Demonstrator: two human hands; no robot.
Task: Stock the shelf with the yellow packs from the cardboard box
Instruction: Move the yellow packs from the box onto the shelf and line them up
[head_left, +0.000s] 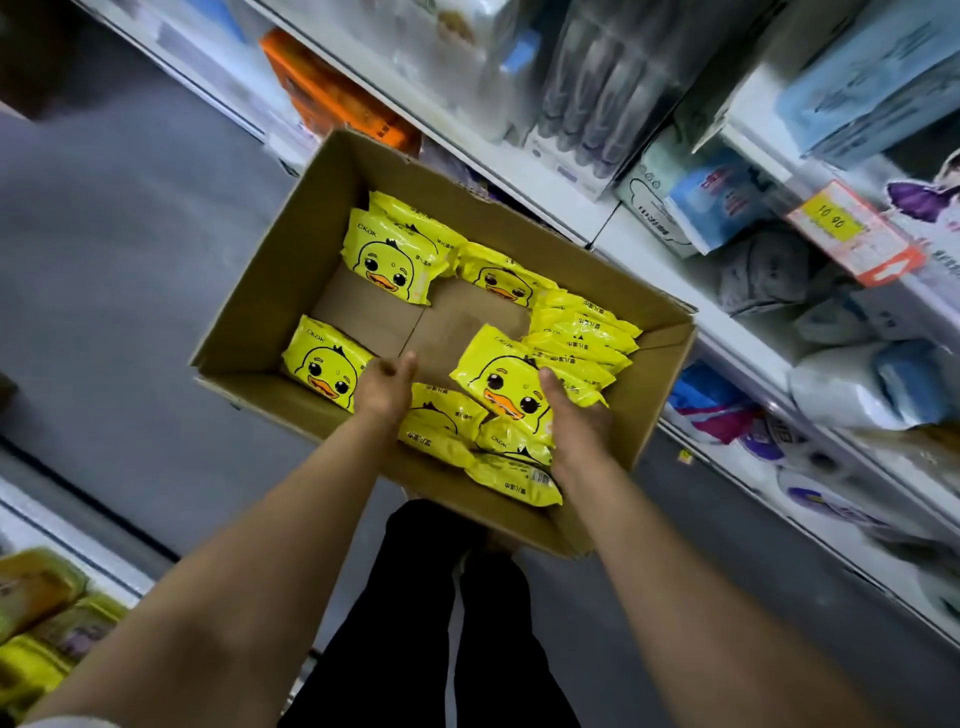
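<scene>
- Nearest you, your dark trousers stand on a grey floor that runs up the aisle.
- At the lower left corner, a low shelf carries yellow and olive packets, blurred.
- Your two bare forearms reach forward and down into an open box that sits on the floor just ahead of your legs, its flaps out.
- Your left hand hovers inside the box over the bare cardboard bottom, fingers loosely bent and holding nothing; it is just beside the pack that lies in the near left corner.
- Your right hand lies against the right side of a duck-faced pack that tilts on top of the near pile; the fingers are fairly straight along its edge, touching it, and you cannot tell whether the thumb is curled under it.
- More yellow packs lie heaped between your wrists at the near wall, and a row stands on edge along the right wall.
- Farther in, two packs lean in the far left corner, with another beside them.
- Beyond the box and along your right, white shelves hold tissue and paper goods in blue, white and grey wrap, an orange carton, and an orange price tag on a shelf edge.
</scene>
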